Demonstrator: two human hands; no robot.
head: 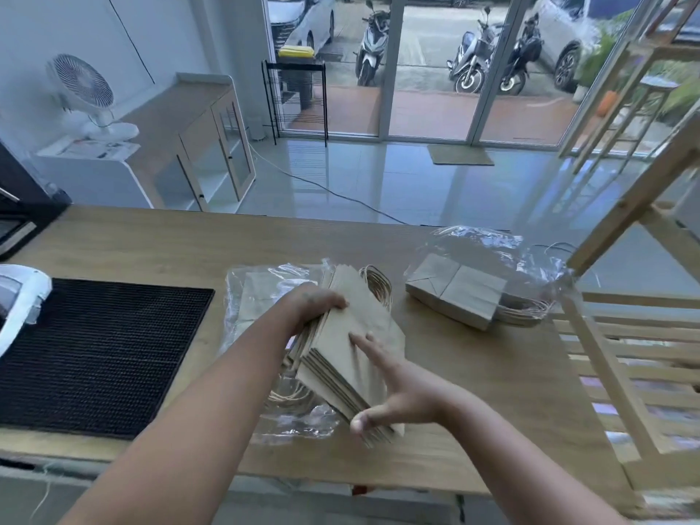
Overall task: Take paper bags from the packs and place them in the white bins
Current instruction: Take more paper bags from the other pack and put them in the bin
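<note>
A thick stack of brown paper bags (341, 342) with twine handles is lifted just above the wooden table (151, 244). My left hand (318, 303) grips the stack's left edge. My right hand (390, 388) clasps its near right corner, fingers spread over the top and thumb underneath. Beneath the stack lies an opened clear plastic pack (257, 293) with more brown paper inside. A second pack of paper bags (458, 293), partly in torn clear plastic, lies to the right. No white bin is clearly in view.
A black ribbed mat (94, 354) covers the table's left part, with a white appliance (19, 301) at its left edge. A wooden slatted shelf unit (625, 354) stands against the table's right side. Glass doors and a tiled floor lie beyond.
</note>
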